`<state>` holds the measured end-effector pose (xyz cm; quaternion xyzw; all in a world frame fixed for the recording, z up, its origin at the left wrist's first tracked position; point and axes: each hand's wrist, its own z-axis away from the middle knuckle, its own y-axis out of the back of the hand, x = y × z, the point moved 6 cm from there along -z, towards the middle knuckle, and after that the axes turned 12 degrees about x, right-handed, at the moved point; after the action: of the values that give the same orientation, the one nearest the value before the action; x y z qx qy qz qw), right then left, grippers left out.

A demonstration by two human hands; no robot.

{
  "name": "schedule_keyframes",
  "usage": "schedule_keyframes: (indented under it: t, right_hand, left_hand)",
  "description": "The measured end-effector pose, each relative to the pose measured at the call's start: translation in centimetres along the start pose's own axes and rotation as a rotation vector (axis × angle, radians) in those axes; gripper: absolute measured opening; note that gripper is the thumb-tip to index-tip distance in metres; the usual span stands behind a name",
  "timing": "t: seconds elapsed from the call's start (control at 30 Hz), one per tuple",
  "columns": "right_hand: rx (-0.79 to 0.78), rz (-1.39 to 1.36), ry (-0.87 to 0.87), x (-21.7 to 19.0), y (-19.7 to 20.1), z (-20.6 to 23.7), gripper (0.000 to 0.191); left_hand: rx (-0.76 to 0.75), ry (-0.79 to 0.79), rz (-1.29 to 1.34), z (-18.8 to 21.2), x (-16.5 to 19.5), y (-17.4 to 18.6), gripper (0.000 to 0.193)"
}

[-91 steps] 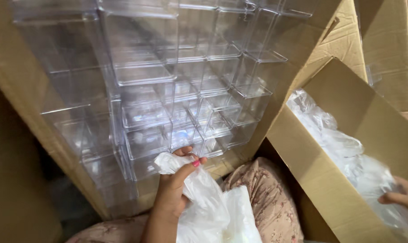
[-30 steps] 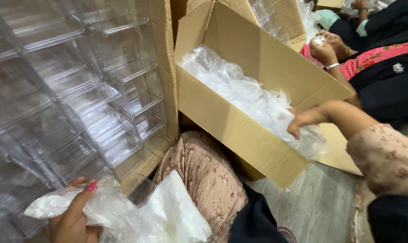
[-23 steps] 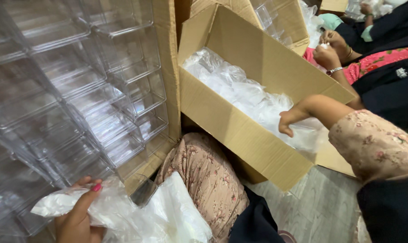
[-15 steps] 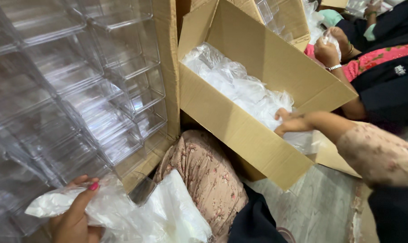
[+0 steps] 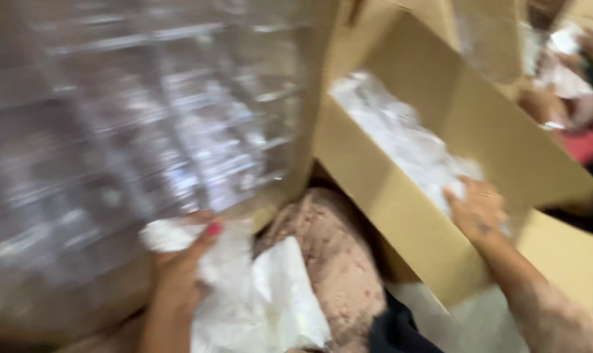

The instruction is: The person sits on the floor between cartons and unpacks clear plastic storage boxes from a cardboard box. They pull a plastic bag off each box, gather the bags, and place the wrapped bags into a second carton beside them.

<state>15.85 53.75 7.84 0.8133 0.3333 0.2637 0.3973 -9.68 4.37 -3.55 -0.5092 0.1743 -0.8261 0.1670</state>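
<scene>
Reached deeper since a moment ago: right hand point(image 5: 477, 210) spread on crinkled clear plastic bags point(image 5: 401, 140) inside tilted brown cardboard box point(image 5: 401, 216); left hand point(image 5: 182, 271) clutching white plastic bag bundle point(image 5: 257, 294) against lap, ready beside.

**Tight quarters between boxes**

The right hand point(image 5: 476, 209) has room only through the open top of the tilted cardboard box point(image 5: 388, 202), whose high back wall blocks the far side. The stack of clear plastic containers point(image 5: 146, 131) walls off the left, close above the left hand point(image 5: 179, 268) and its white plastic bags point(image 5: 270, 301) (the view is blurred). The knee point(image 5: 329, 261) fills the gap between.
</scene>
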Motion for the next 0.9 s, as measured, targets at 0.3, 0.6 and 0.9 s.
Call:
schedule_keyframes:
  t: [0.3, 0.6, 0.9]
  right_hand:
    - [-0.359, -1.643, -0.3, -29.6, 5.6, 3.6, 0.045]
    - [-0.675, -1.726, -0.054, -37.3, 5.6, 5.2, 0.007]
    - [-0.855, -2.422, -1.125, -33.7, -0.3, 1.2, 0.019]
  left_hand:
    - [-0.1, -0.295, -0.259, 2.6, 4.9, -4.2, 0.017]
    - [0.037, -0.211, -0.421, 3.3, 4.1, -2.3, 0.021]
    - [-0.021, 0.346, 0.36, 0.2, 2.5, -2.0, 0.012]
